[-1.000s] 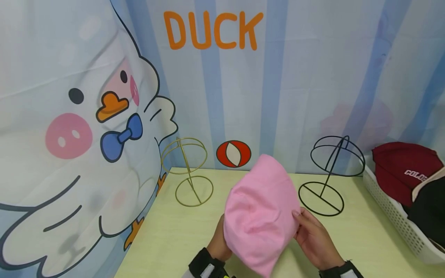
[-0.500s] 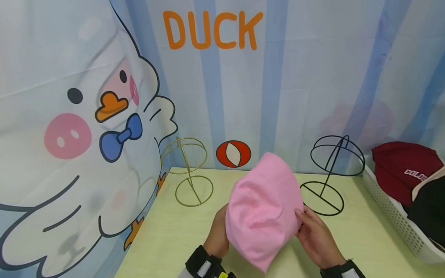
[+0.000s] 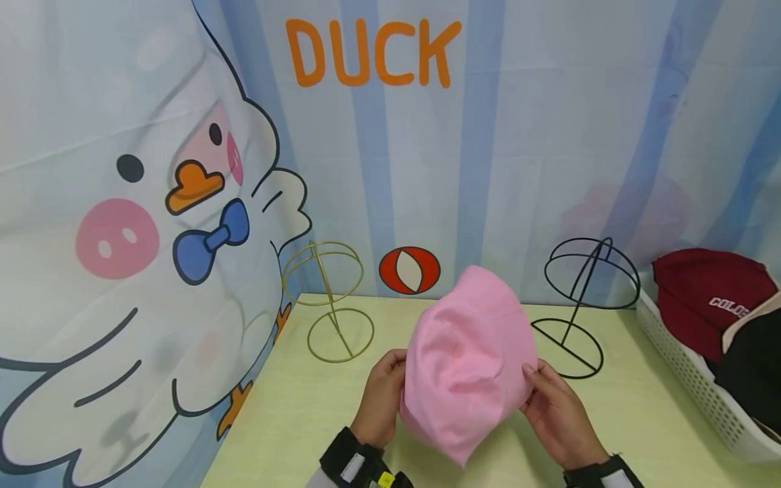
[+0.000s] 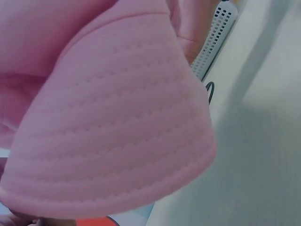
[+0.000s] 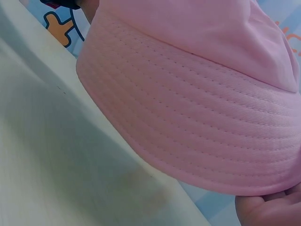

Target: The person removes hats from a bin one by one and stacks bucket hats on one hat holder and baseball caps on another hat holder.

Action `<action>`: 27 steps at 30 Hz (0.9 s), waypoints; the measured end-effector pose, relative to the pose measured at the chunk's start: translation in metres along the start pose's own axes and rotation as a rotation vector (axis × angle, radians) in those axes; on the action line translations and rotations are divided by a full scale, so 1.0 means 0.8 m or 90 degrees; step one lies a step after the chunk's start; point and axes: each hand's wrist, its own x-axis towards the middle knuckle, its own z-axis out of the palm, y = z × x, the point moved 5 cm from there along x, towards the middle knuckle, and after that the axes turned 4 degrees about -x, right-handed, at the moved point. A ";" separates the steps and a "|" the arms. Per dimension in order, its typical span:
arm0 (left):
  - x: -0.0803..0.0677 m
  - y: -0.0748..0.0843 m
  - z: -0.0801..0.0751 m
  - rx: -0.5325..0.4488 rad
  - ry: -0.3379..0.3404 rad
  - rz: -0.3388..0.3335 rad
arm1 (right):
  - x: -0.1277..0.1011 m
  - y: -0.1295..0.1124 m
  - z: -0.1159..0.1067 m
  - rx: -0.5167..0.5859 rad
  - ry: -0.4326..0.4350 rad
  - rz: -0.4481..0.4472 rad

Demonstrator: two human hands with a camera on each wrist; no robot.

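- A pink bucket hat is held up over the near middle of a pale green table, between a gold wire hat stand at the back left and a black wire hat stand at the back right.
- The hat is soft, plain pink cloth, its crown crumpled into folds and pointing up and away from the person; the wrist views show a brim stitched in many close parallel rows.
- The left hand grips the hat's left edge, fingers curled round the cloth; the right hand clasps the right edge, thumb on the outer face. The two hands are apart, with the hat spanning between them.
- In the left wrist view the brim fills nearly the whole frame, with a finger and part of a white basket showing past it.
- Against the frame a second ago, the hat sits slightly farther right and higher, its crown now puffed rounder; the left hand's fingers, then mostly hidden behind the cloth, show at the edge.
- The right hand has shifted a little rightward with the hat, its grip unchanged.
- At the right edge, a white slotted basket holds a maroon cap with white lettering beside a dark garment; neither has moved.
- Behind the table hangs a striped backdrop with a cartoon duck and the word "DUCK".
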 end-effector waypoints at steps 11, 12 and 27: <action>0.002 0.005 -0.008 -0.017 0.025 0.006 | 0.001 0.000 -0.008 0.003 0.058 0.002; 0.003 0.005 -0.009 -0.020 0.028 0.005 | 0.001 0.000 -0.009 0.002 0.063 0.004; 0.009 0.002 -0.018 -0.085 0.019 0.011 | 0.002 -0.003 -0.016 0.007 0.073 0.007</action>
